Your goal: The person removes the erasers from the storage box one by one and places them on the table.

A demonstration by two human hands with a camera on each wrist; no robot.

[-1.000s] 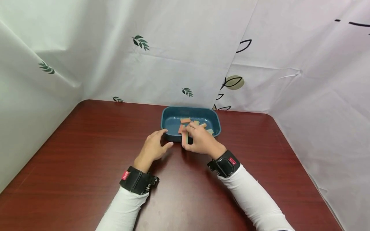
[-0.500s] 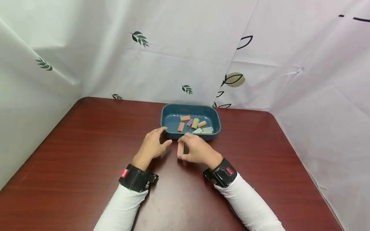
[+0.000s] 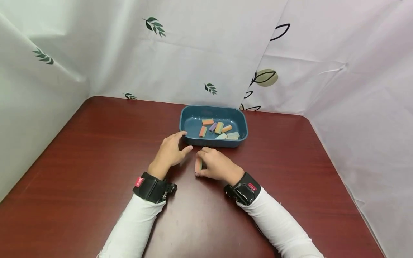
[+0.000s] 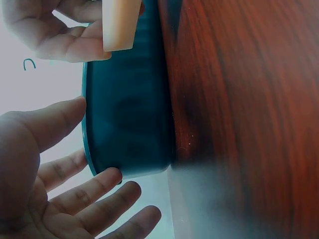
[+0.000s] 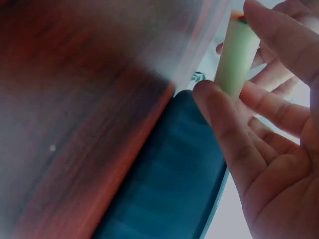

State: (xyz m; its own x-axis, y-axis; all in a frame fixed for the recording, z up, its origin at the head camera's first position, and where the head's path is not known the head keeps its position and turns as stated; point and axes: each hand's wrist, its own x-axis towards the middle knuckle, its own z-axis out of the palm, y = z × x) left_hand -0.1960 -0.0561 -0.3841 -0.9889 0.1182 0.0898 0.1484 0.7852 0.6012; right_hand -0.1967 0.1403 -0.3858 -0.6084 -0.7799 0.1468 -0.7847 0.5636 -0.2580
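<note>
My right hand (image 3: pixel 219 164) pinches a small oblong block (image 3: pixel 198 165) between thumb and fingers, in front of the tray. The block is two-toned: pinkish orange on one face, pale green on the face seen in the right wrist view. It is raised above the table. My left hand (image 3: pixel 168 153) is spread at the front left corner of the blue tray (image 3: pixel 211 143), fingertips right at its rim and thumb apart from the fingers. Nothing is held in it. Inside the tray lie several similar pieces, including an orange block (image 3: pixel 208 122) and a purple block (image 3: pixel 213 127).
The tray stands near the far edge of a reddish-brown wooden table (image 3: pixel 96 150). Behind it and at both sides hangs a white curtain (image 3: pixel 180 53) with leaf prints. Both wrists wear black straps.
My right hand has lifted the block out over the tray's front rim and drawn it toward me and slightly left. The left hand stays by the corner. The head view has tilted down.
</note>
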